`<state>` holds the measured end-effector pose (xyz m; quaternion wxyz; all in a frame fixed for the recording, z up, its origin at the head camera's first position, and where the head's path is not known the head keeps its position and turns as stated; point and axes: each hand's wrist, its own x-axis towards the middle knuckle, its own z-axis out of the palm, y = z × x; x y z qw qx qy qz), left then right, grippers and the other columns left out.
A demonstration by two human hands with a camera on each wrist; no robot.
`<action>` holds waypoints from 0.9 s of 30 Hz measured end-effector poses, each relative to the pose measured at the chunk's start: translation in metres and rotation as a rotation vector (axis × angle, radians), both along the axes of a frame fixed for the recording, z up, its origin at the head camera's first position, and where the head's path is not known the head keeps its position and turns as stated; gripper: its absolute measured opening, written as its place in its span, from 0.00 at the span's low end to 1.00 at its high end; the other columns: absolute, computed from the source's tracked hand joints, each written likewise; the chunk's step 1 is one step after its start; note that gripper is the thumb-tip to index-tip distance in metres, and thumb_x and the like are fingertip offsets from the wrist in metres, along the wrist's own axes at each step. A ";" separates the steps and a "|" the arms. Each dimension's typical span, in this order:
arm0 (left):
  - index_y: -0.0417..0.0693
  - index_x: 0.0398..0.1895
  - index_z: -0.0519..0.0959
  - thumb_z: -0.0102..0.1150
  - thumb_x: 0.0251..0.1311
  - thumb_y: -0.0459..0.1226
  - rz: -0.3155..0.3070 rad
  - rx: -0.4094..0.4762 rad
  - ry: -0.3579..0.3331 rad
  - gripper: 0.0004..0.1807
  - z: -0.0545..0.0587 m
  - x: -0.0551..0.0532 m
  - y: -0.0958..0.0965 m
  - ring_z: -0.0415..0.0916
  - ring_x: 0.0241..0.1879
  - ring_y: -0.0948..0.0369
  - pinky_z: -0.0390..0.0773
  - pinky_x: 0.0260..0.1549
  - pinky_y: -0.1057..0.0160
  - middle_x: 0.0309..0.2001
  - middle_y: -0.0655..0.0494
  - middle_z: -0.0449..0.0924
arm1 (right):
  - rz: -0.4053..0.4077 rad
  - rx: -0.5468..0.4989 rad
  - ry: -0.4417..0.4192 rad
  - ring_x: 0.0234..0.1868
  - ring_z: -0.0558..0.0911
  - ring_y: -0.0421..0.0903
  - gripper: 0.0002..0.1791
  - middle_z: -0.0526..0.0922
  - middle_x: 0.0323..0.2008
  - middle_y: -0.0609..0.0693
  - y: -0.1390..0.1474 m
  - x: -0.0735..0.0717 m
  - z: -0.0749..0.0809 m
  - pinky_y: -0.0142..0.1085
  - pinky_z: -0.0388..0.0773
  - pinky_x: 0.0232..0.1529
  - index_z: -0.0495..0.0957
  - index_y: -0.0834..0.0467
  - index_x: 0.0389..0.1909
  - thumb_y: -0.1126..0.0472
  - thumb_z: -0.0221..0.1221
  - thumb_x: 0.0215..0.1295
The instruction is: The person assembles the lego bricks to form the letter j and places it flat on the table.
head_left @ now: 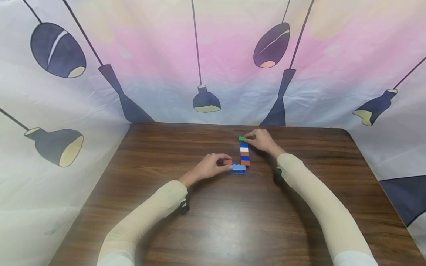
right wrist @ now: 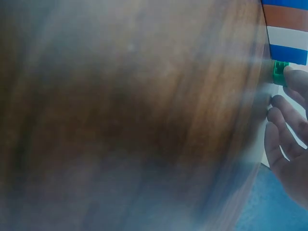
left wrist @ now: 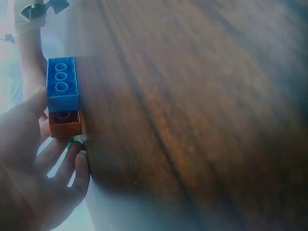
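Observation:
A row of stacked toy building bricks point(head_left: 244, 149) in blue, white and orange lies on the table, running away from me. At its near end a light blue brick point(head_left: 237, 168) sits crosswise, hollow underside showing in the left wrist view, beside an orange brick point(head_left: 227, 162). My left hand point(head_left: 210, 166) holds these two from the left, thumb on the blue one and fingers round the orange one. At the far end my right hand point(head_left: 262, 140) pinches a small green brick point(head_left: 241, 139) between thumb and finger, close to the row's last blue brick point(right wrist: 288, 54).
The brown wood-grain table point(head_left: 159, 144) reaches back to a curtain point(head_left: 229, 51) printed with dark hanging lamps. Its back edge runs a short way beyond the green brick. Both sleeved forearms come in from the near side, with dark wrist devices point(head_left: 184, 206) beneath.

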<state>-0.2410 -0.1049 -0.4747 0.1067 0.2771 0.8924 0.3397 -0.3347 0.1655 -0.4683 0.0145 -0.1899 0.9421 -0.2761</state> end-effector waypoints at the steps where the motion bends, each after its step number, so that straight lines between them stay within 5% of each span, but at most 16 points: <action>1: 0.53 0.64 0.79 0.62 0.69 0.53 -0.001 -0.001 -0.001 0.26 0.000 0.000 0.000 0.75 0.63 0.56 0.74 0.63 0.52 0.60 0.55 0.82 | -0.001 -0.001 0.004 0.58 0.82 0.58 0.17 0.86 0.54 0.58 0.001 0.001 0.000 0.55 0.76 0.59 0.86 0.59 0.55 0.55 0.64 0.72; 27: 0.53 0.64 0.79 0.62 0.69 0.54 0.012 -0.015 -0.002 0.26 -0.001 -0.003 -0.005 0.76 0.62 0.57 0.75 0.62 0.53 0.59 0.56 0.82 | 0.010 -0.074 0.024 0.59 0.82 0.58 0.17 0.86 0.54 0.59 0.007 0.010 -0.008 0.55 0.76 0.60 0.85 0.60 0.55 0.56 0.63 0.72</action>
